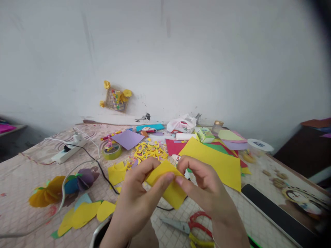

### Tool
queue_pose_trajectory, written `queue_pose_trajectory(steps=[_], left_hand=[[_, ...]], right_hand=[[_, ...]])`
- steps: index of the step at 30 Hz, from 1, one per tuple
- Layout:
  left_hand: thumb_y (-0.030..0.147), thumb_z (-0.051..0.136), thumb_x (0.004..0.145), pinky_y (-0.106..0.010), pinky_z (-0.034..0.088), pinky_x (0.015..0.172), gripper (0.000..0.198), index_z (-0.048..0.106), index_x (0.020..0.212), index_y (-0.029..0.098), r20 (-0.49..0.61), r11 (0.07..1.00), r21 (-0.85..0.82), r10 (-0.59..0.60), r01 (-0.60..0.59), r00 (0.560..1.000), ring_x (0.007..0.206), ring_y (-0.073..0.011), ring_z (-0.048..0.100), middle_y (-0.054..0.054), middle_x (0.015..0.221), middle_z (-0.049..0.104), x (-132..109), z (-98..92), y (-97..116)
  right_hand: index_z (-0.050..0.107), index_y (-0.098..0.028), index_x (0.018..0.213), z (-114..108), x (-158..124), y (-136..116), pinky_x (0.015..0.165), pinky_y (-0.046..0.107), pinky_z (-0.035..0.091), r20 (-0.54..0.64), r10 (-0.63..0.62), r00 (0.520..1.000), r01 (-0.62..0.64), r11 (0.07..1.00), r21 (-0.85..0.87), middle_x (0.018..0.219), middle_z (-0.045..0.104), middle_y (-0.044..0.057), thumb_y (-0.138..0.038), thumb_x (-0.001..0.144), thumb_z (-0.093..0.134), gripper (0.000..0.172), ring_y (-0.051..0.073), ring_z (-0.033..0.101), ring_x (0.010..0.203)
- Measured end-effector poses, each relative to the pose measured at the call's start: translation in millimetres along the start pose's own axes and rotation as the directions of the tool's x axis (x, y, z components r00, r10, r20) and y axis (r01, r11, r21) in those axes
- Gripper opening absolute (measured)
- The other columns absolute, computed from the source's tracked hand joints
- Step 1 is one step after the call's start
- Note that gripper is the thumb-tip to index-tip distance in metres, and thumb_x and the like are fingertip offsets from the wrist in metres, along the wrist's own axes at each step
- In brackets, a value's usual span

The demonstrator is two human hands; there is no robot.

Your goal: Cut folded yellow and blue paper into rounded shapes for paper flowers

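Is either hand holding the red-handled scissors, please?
No, the scissors lie on the table while the left hand and right hand pinch yellow paper.

Power strip (68, 154); tape roll (112, 155)

On the cloth-covered counter (28, 168), a white plastic power strip (68, 151) lies left of cut yellow paper strips (150, 150), with red-handled steel scissors (187, 226) in front.

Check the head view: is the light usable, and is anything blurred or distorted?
Head view: soft, even light without glare; the left hand, right hand and folded yellow paper look fairly sharp. Wide-angle bowing curves the table edge; the top-right corner goes dark.
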State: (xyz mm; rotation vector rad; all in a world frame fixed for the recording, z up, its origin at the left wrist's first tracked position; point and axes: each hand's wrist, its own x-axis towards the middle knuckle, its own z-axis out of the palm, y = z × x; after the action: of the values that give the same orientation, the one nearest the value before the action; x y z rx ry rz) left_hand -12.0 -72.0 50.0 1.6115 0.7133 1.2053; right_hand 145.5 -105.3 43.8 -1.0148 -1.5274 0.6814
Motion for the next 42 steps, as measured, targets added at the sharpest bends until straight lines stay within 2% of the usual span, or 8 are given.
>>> queue_pose_trajectory(steps=[3,7,12,20,25,30,35,42], left_hand=[[0.029,0.078,0.073,-0.023,0.049,0.063,0.019,0.064,0.076,0.017,-0.027,0.962,-0.265,-0.076,0.066,0.997,0.065,-0.0137,0.059,-0.001,0.07,0.065,4,6.9,-2],[0.026,0.079,0.072,-0.033,0.054,0.082,0.024,0.071,0.093,0.016,0.028,0.915,-0.379,-0.135,0.136,0.99,0.09,-0.0227,0.068,-0.009,0.097,0.074,7,12.5,-7],[0.02,0.075,0.076,-0.025,0.052,0.069,0.008,0.068,0.076,0.017,-0.026,0.87,-0.481,-0.135,0.106,0.99,0.074,-0.0154,0.066,-0.003,0.08,0.072,9,8.1,-12],[0.018,0.077,0.072,-0.021,0.048,0.066,0.006,0.072,0.068,0.017,-0.107,0.865,-0.493,-0.164,0.091,0.981,0.067,-0.0122,0.061,-0.001,0.07,0.07,10,4.6,-8],[0.019,0.077,0.075,-0.018,0.047,0.066,0.007,0.071,0.07,0.019,-0.179,0.902,-0.429,-0.032,-0.048,0.983,0.069,-0.01,0.06,0.002,0.072,0.069,9,3.4,-17],[0.02,0.077,0.077,-0.019,0.049,0.077,0.009,0.073,0.085,0.023,-0.142,0.939,-0.331,0.052,-0.097,0.988,0.082,-0.0115,0.062,0.001,0.084,0.07,10,-4.3,-21],[0.021,0.076,0.079,-0.012,0.047,0.067,0.009,0.069,0.073,0.022,-0.216,0.913,-0.382,0.064,-0.145,0.974,0.071,-0.0068,0.058,0.005,0.075,0.067,10,-7.3,-19],[0.023,0.076,0.08,-0.01,0.046,0.065,0.007,0.07,0.077,0.022,-0.167,0.912,-0.395,0.044,-0.108,0.985,0.069,-0.0058,0.057,0.005,0.074,0.067,10,-7.5,-19]], right_hand=[[0.049,-0.022,0.072,1,0,2,0.063,0.028,0.038,-0.103,-0.057,0.993,0.062,0.997,0.051,0.071,0.05,-0.003,-0.02,0.088,0.058,0.018,0.015,0.047,0.068],[0.052,-0.022,0.074,5,0,5,0.065,0.028,0.038,-0.162,-0.103,0.982,0.117,0.99,0.079,0.074,0.051,-0.003,-0.02,0.091,0.059,0.018,0.014,0.047,0.07],[0.055,-0.023,0.078,10,1,7,0.066,0.027,0.036,-0.251,-0.142,0.958,0.17,0.981,0.093,0.077,0.05,-0.004,-0.019,0.091,0.061,0.015,0.013,0.047,0.075],[0.057,-0.023,0.079,15,3,11,0.071,0.029,0.038,-0.315,-0.142,0.938,0.198,0.968,0.154,0.079,0.053,-0.004,-0.018,0.091,0.061,0.014,0.014,0.05,0.077],[0.056,-0.023,0.078,14,1,12,0.071,0.029,0.038,-0.319,-0.161,0.934,0.211,0.969,0.13,0.079,0.051,-0.004,-0.018,0.091,0.062,0.015,0.014,0.049,0.077],[0.055,-0.023,0.079,11,2,12,0.068,0.028,0.038,-0.264,-0.173,0.949,0.199,0.977,0.076,0.079,0.051,-0.004,-0.018,0.092,0.06,0.015,0.013,0.049,0.076],[0.054,-0.024,0.077,9,3,12,0.066,0.026,0.037,-0.214,-0.175,0.961,0.188,0.981,0.04,0.075,0.05,-0.005,-0.018,0.091,0.061,0.016,0.012,0.047,0.072],[0.054,-0.024,0.079,7,2,13,0.065,0.025,0.036,-0.222,-0.167,0.961,0.188,0.979,0.077,0.076,0.051,-0.006,-0.018,0.092,0.06,0.016,0.012,0.047,0.073]])
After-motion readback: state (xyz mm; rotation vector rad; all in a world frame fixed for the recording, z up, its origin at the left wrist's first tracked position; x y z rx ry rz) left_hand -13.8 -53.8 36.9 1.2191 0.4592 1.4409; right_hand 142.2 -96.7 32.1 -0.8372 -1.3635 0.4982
